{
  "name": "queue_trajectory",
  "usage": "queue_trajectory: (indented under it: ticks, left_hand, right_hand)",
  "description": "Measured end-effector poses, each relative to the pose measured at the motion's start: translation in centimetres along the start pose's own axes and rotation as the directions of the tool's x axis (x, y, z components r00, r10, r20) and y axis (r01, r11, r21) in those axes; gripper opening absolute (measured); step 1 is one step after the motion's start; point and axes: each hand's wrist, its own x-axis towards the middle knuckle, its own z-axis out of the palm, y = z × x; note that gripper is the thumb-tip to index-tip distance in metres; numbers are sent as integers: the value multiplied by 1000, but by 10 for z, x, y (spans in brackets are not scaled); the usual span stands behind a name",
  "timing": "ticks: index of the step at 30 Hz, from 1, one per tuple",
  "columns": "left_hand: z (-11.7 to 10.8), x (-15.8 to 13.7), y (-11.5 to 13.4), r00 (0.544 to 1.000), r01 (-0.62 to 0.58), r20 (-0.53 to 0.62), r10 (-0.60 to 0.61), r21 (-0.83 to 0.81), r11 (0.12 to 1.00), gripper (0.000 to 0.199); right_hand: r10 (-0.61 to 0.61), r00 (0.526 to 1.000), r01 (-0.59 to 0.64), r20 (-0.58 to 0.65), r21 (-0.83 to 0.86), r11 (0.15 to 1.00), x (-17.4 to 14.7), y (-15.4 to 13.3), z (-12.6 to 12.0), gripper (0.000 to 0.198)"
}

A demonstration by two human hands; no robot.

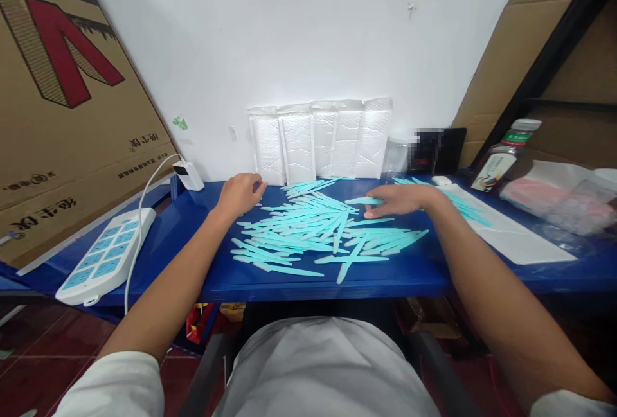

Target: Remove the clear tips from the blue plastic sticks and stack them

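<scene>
Slim turquoise eyebrow razors (308, 227) with pale covers lie in a loose, fanned-out heap on the blue table (212, 282). At the heap's back right, my right hand (402, 200) pinches one eyebrow razor (362, 201), its length pointing left across the pile. My left hand (240, 193) rests at the heap's back left edge with its fingers curled together. Whatever its fingertips may hold is hidden. Several white padded mailers (295, 144) lean upright against the wall behind the heap.
More turquoise razors (465, 205) lie on a white sheet (523, 237) at right. Beyond are a labelled bottle (504, 157), a plastic bag (549, 198) and a clear jar (396, 157). At left are a power strip (108, 253), a cable and a white adapter (189, 175).
</scene>
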Motion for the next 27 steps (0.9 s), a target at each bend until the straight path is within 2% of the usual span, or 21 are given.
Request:
queue_trajectory:
  ticks: [3,6,10,14,17,21,25,27]
  left_hand:
    - [0,0,1,1000,4,9,-4,-15,1000,32]
    - [0,0,2,1000,0,7,0,-25,1000,32]
    - [0,0,2,1000,-7,-1,7,-52,999,31]
    - [1,0,3,1000,-21,-23,18,-157,987,32]
    - [3,-1,13,998,-60,-49,45,-374,926,40]
    - [3,-10,46,988,-120,-4,152,-628,769,49]
    - [1,-21,82,956,-186,26,294,-721,668,49]
    - [0,-25,92,952,-192,16,305,-744,640,47]
  right_hand:
    - [-18,991,17,131,13,1000,6,-4,3,62]
    - [2,989,-1,150,-4,1000,7,-5,3,56]
    - [63,994,-59,84,-54,997,-5,4,-5,57]
    - [61,995,-63,-76,-27,998,-18,11,-16,66]
    - [-22,983,31,-184,43,999,-20,-1,-17,65]
    - [-182,965,209,-192,133,969,-9,-36,-3,60]
    - [-323,934,348,-154,183,919,6,-65,16,55]
    - [-369,919,390,-136,192,900,11,-73,23,53]
